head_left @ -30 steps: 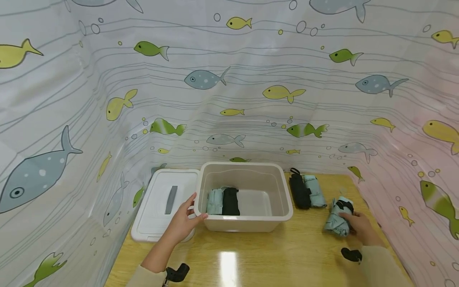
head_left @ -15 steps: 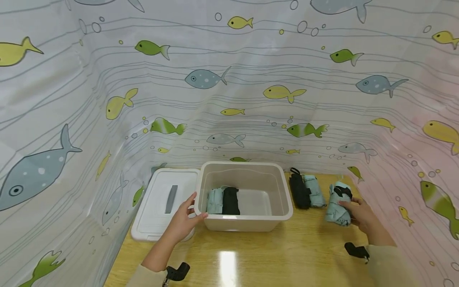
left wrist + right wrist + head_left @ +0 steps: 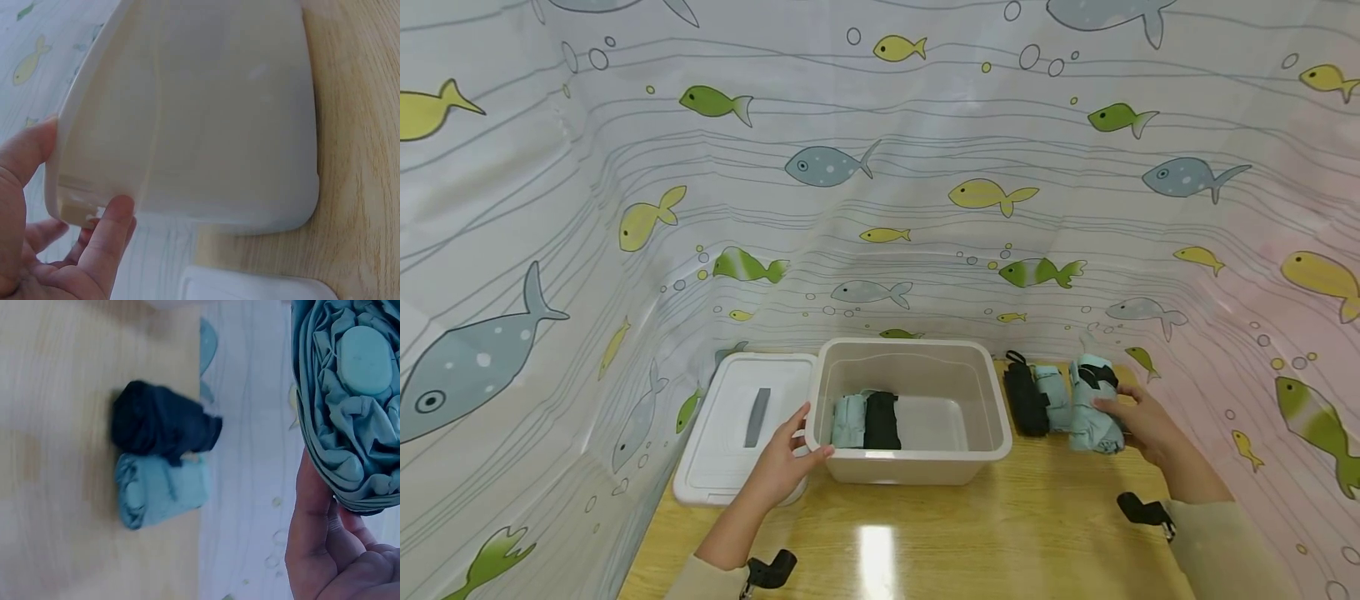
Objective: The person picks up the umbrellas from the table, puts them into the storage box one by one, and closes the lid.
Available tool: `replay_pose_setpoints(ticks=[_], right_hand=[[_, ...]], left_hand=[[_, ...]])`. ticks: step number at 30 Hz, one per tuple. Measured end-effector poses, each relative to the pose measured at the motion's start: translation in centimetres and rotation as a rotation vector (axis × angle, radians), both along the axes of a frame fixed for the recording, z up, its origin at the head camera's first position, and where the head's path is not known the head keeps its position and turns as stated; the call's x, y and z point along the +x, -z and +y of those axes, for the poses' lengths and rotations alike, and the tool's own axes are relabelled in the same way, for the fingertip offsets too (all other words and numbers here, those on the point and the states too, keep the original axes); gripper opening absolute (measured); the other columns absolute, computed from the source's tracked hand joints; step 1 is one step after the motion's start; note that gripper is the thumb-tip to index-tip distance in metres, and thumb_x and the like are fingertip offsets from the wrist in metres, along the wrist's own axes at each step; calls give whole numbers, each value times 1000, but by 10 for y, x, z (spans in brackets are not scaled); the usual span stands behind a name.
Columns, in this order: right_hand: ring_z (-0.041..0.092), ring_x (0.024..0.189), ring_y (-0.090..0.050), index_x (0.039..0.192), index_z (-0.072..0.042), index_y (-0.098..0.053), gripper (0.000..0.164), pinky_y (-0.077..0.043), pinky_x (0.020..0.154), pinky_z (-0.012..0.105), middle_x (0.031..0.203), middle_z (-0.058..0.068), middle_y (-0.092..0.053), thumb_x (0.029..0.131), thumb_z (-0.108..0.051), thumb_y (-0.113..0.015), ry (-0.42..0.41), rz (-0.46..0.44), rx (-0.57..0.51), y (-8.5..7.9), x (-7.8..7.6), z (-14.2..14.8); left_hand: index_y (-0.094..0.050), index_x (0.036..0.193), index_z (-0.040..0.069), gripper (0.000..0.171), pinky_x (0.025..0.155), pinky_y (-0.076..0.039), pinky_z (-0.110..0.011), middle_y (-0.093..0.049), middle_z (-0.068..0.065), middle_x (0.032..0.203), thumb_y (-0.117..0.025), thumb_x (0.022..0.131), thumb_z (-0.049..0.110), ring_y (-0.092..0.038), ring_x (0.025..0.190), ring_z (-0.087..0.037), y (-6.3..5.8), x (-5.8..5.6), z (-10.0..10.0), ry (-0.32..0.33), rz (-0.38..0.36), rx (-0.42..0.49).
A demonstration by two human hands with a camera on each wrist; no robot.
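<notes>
My right hand (image 3: 1146,421) grips a light green folding umbrella (image 3: 1093,408) with a black strap round it. Seen end-on in the right wrist view, this umbrella (image 3: 350,425) has pleated cloth around an oval end cap. Beside it lie a black folding umbrella (image 3: 1026,400) with a loop and another light green umbrella (image 3: 1054,392). My left hand (image 3: 782,462) holds the left front corner of a beige storage box (image 3: 910,471), thumb on the rim and fingers at the side. Inside the box, a light green umbrella (image 3: 850,421) and a black umbrella (image 3: 882,421) lie side by side at the left.
A white lid (image 3: 718,442) with a grey handle lies left of the box, partly behind my left hand. All this stands on a wooden table (image 3: 970,533). A fish-patterned sheet (image 3: 925,208) rises behind and along both sides.
My right hand has lifted the light green umbrella and moved it back and left, close to the other two, turning it more upright. The left hand keeps its place on the box.
</notes>
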State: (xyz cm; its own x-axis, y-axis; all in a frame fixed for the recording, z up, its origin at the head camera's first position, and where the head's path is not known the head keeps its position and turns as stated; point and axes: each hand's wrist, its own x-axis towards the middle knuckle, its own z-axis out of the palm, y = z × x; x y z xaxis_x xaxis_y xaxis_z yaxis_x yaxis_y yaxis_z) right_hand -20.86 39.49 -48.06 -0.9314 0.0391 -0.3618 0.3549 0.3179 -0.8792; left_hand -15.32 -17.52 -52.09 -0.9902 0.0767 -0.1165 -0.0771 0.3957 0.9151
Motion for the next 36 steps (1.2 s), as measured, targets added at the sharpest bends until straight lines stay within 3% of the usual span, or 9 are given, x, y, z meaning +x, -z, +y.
replay_pose_setpoints(ticks=[4, 13, 21, 28, 31, 36], right_hand=[[12, 87, -67, 157, 5, 0, 94, -58, 77, 35, 116, 10, -57, 99, -32, -65, -41, -2, -13, -14, -3, -12], [16, 98, -65, 156, 5, -9, 89, -57, 82, 35, 134, 25, -48, 99, -32, -66, -133, 7, -2, -38, -10, -43], [17, 87, -65, 156, 2, -5, 86, -56, 79, 36, 109, 12, -59, 100, -28, -64, -213, -48, -55, -57, -16, -72], [15, 81, -59, 157, -3, -8, 85, -53, 72, 32, 106, 9, -54, 99, -29, -65, -272, -97, -59, -69, -29, -100], [16, 87, -61, 157, -3, -8, 84, -54, 76, 33, 114, 11, -54, 99, -26, -65, -306, -124, -95, -72, -33, -113], [19, 102, -58, 155, -2, -11, 82, -54, 84, 36, 134, 20, -43, 97, -21, -66, -363, -162, -118, -74, -42, -136]], left_hand=[[-23, 161, 15, 96, 95, -53, -47, -40, -22, 148, -80, 87, 36, -49, 130, -45, 0, 0, 0, -1, 0, 1], [-23, 161, 16, 96, 95, -53, -48, -39, -23, 150, -79, 87, 38, -48, 131, -45, -1, 0, -1, -2, -4, -8], [-23, 161, 16, 96, 96, -52, -49, -38, -23, 151, -79, 87, 40, -47, 131, -45, -2, 0, 0, -2, -9, -19], [-23, 161, 16, 95, 95, -52, -48, -38, -22, 151, -79, 87, 40, -48, 131, -44, 0, -1, 0, -1, -7, -21], [-23, 161, 16, 95, 95, -52, -48, -39, -22, 150, -79, 87, 40, -48, 131, -45, 0, -1, 0, -1, -5, -19], [-24, 161, 16, 96, 95, -52, -49, -39, -22, 151, -79, 87, 41, -48, 131, -45, -1, 0, -1, -6, -6, -27]])
